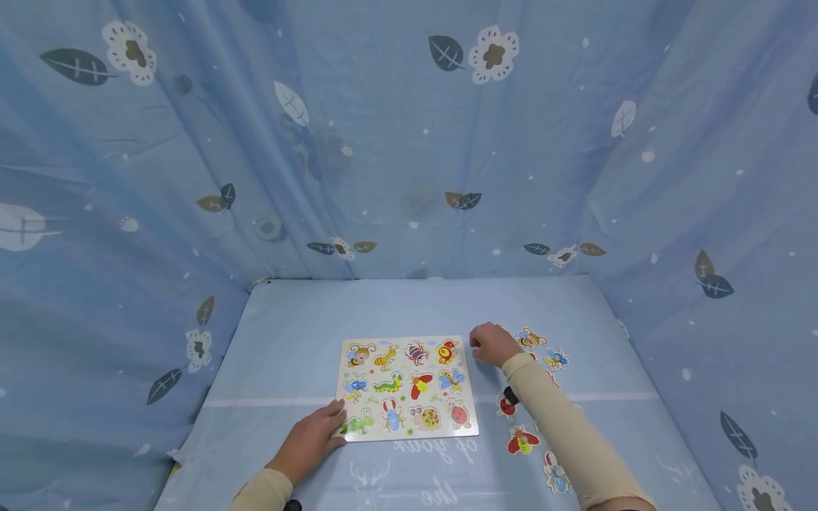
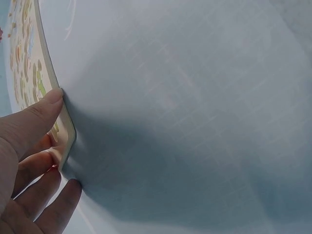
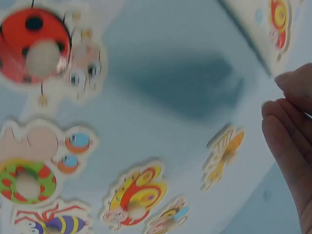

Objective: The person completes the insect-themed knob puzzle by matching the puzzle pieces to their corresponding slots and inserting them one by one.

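A pale puzzle board [image 1: 407,369] printed with colourful insects lies flat on the table. My left hand [image 1: 311,434] grips its near left corner; in the left wrist view the thumb [image 2: 51,97] lies on one edge and the fingers sit around the corner. Just off the board's far right corner is my right hand [image 1: 493,344], above the table, fingers loosely bent. Seen from the right wrist, thumb and fingertips are slightly apart with nothing between them. Below that hand lie a yellow butterfly piece [image 3: 141,192] and an orange insect piece [image 3: 224,153].
Knobbed insect pieces are scattered right of the board: a ladybird [image 3: 29,29], a snail [image 3: 29,180], a spider [image 3: 68,224], a red-winged insect [image 1: 523,441] and a blue beetle [image 1: 557,474]. My right forearm covers some. Blue patterned curtains [image 1: 409,142] enclose the table [image 1: 281,319].
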Motion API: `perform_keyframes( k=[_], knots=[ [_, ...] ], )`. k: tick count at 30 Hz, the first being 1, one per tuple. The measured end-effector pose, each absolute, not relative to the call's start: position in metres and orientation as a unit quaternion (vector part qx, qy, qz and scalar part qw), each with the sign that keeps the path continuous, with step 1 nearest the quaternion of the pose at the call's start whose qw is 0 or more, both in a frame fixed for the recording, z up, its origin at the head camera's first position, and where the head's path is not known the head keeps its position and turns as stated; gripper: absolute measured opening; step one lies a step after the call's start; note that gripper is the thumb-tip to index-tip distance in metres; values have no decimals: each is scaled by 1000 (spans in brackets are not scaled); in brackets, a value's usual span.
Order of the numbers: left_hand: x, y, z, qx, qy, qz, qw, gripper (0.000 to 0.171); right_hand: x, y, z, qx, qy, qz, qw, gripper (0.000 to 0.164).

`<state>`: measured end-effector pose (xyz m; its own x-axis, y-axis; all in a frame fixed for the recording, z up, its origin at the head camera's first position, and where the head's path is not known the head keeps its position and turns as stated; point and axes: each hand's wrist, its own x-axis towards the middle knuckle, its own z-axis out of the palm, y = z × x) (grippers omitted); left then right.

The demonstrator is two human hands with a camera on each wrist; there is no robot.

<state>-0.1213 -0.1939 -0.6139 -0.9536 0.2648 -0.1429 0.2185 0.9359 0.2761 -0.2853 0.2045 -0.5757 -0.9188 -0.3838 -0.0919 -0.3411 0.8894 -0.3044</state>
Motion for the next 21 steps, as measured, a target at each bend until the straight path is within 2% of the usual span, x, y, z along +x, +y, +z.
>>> perform_keyframes(
  k=[4,8,12,21],
  knots=[
    [-122,-194,-616,120,980,132,89,58,-300,225,-578,-163,975,-140,55,4],
    [-122,-195,-618,121,979,138,86,58,-311,242,-584,-141,977,-153,44,10],
    [-120,-196,-618,126,979,139,86,58,-315,252,-590,-115,980,-151,59,15],
    [-119,-196,-614,136,978,134,80,56,-324,250,-598,-82,985,-132,72,10]
  ],
)
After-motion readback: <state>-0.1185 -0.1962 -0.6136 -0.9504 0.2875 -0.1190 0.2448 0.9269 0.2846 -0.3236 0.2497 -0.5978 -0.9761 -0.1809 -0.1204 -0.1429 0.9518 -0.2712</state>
